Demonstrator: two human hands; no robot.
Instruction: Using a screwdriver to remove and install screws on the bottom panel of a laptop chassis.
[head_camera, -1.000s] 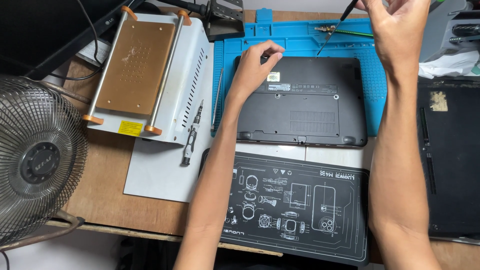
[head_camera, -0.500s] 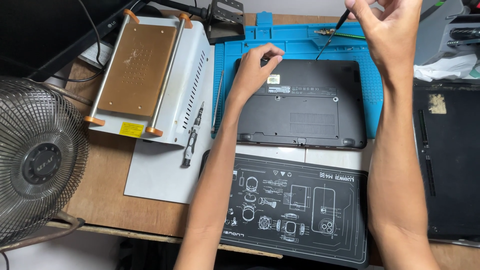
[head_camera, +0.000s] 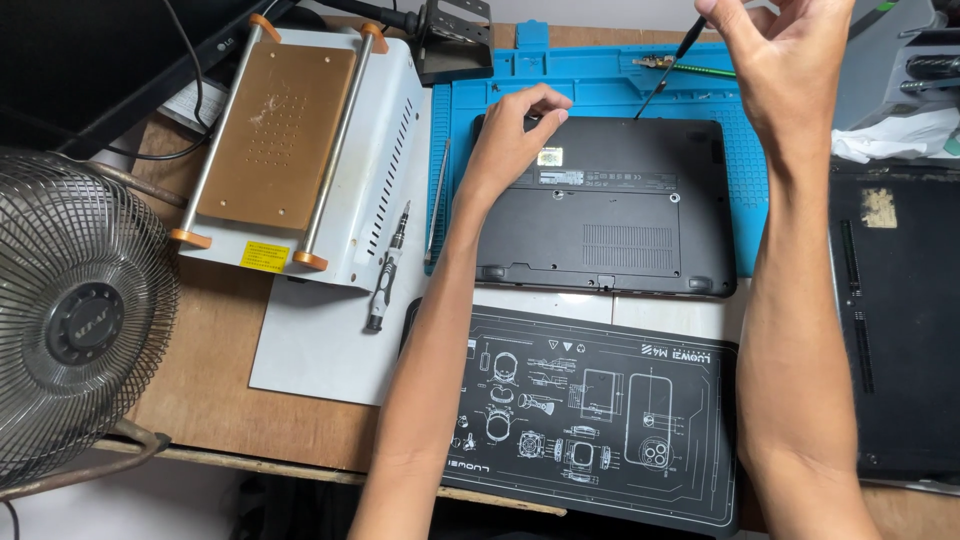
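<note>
A black laptop (head_camera: 605, 210) lies upside down, base panel up, on a blue work mat (head_camera: 600, 75) at the far middle of the wooden bench (head_camera: 215, 390). The left hand (head_camera: 510, 135) rests on the laptop's far left corner, fingers curled over the edge; its grip is narrow and pressed to the casing, enclosing nothing. The right hand (head_camera: 790, 55) is raised above the laptop's far right side. Its grip is closed around a thin screwdriver (head_camera: 665, 70), held at a slant, with the tip at or just above the laptop's far edge; contact cannot be confirmed.

A black printed mat (head_camera: 600, 410) lies just in front of the laptop. To the left stands a white heating plate machine (head_camera: 300, 150) with a brown top, and a pen-shaped driver (head_camera: 387, 268) lies beside it on a white sheet (head_camera: 320, 350). A wire-caged fan (head_camera: 80, 320) occupies the left edge. A second dark device (head_camera: 895, 320) lies at the right.
</note>
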